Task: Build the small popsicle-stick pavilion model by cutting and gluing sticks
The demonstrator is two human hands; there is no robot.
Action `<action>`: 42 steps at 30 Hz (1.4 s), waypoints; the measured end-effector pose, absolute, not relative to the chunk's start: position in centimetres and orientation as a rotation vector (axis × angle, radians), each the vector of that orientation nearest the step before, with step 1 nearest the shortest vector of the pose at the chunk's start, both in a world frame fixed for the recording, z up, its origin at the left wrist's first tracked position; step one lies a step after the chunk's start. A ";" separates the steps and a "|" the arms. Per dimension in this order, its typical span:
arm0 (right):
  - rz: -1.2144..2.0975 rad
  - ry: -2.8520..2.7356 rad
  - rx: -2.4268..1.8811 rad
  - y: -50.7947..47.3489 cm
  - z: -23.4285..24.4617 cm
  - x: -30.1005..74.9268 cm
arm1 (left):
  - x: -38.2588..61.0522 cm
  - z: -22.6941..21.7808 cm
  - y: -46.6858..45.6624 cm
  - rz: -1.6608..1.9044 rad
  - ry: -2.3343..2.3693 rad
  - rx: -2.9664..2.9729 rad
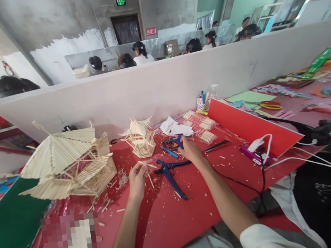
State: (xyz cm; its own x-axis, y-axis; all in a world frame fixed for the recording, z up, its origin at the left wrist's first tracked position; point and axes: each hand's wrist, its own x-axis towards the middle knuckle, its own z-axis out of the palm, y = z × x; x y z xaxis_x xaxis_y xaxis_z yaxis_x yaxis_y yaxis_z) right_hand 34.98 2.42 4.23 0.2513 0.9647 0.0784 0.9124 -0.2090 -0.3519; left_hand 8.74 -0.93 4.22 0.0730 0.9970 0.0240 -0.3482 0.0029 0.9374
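My left hand [137,179] hovers over the red table [171,216], its fingers pinched on a thin wooden stick [147,165]. My right hand [189,150] reaches farther out, fingers curled around a blue-and-orange tool [174,142] that lies near a blue pen [169,152]. Between the hands rest blue-handled cutters [168,173]. A small stick pavilion model [140,137] stands just beyond my hands. A larger stick pavilion [70,163] sits to the left.
Stick scraps litter the table. Packs of sticks [200,125], crumpled tissue [175,127], a pen cup [202,103], a red sheet [251,127], a purple device with white cable [253,151], a green mat [9,224]. A grey partition [160,84] runs behind; several people sit beyond.
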 end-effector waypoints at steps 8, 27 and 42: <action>0.261 -1.732 -2.255 2.4 4.8 34.7 | 8.9 4.2 -1.1 1.315 0.857 0.968; 0.211 -2.369 -1.887 -4.1 5.2 27.6 | 8.4 3.3 -0.4 1.556 0.876 0.799; 0.470 -2.265 -1.759 -4.0 6.8 29.0 | 8.4 2.5 0.2 1.715 0.940 0.806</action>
State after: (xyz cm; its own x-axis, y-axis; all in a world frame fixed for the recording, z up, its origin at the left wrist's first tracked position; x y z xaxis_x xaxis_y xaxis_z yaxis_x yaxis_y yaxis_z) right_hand 29.01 -3.96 6.82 -0.2498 0.9682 -0.0112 0.8928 0.2258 -0.3898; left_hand 8.40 0.18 2.47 -0.2971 0.9507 0.0891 -0.4365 -0.2182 0.8728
